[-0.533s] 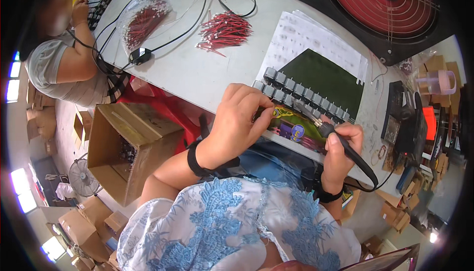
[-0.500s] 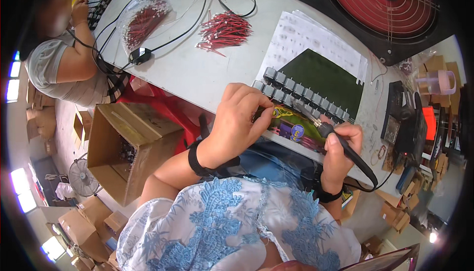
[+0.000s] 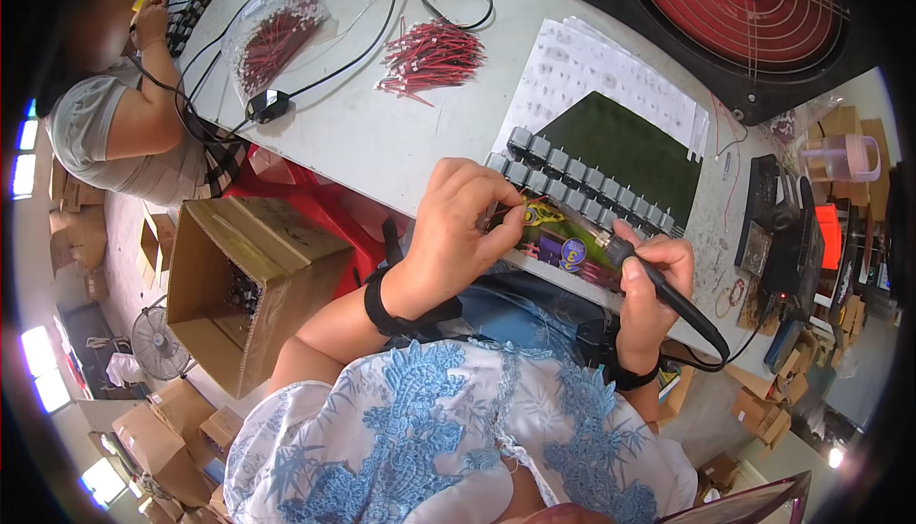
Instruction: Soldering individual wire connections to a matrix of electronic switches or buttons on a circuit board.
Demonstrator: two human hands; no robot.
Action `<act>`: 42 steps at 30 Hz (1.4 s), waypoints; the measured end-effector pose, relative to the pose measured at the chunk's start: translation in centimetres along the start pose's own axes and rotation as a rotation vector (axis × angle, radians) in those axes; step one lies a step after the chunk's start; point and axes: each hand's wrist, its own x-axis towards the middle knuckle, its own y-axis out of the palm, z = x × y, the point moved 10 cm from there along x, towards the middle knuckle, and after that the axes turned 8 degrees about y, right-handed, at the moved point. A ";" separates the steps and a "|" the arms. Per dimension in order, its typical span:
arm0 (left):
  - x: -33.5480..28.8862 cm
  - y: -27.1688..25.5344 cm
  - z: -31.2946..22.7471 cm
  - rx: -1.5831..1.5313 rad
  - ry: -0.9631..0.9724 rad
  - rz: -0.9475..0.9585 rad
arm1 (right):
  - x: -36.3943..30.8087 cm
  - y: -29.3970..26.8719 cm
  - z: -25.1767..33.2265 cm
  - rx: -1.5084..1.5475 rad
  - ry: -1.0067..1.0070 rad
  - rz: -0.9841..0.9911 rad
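Observation:
My right hand (image 3: pixel 655 285) is closed around the black handle of a soldering iron (image 3: pixel 668 295), its metal tip pointing left toward two rows of small grey block-shaped parts (image 3: pixel 572 178) with thin shafts. At the left end of the near row, my left hand (image 3: pixel 468 214) is closed in a pinch. A thin red wire (image 3: pixel 546 200) shows at its fingertips; the rest is hidden by the fingers. The rows lie partly on a dark green sheet (image 3: pixel 634 147). Under both hands, along the table edge, is a colourful printed surface (image 3: pixel 563 245).
A pile of red wires (image 3: pixel 434 58) and a clear bag of more wires (image 3: pixel 281 42) lie farther back. Written papers (image 3: pixel 582 66) sit beneath the green sheet. A caged red fan (image 3: pixel 744 9) stands back right, a black soldering station (image 3: pixel 778 238) right. Another person (image 3: pixel 124 133) sits left, near an open carton (image 3: pixel 248 285).
The soldering iron and my right hand have shifted slightly left, and the right index finger has lifted a little. My left hand stays almost in place.

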 end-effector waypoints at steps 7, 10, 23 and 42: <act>0.0 0.3 0.0 0.017 0.023 0.025 | 0.0 0.2 0.0 -0.015 0.000 0.001; 0.0 0.2 0.0 0.000 0.030 0.004 | 0.0 0.1 -0.1 -0.016 -0.003 -0.001; 0.3 0.1 -0.1 0.005 0.037 0.025 | 0.0 -0.1 0.1 -0.003 -0.026 -0.021; 0.4 -0.3 -0.9 0.092 0.086 0.018 | -0.4 -1.4 0.0 0.024 -0.014 -0.075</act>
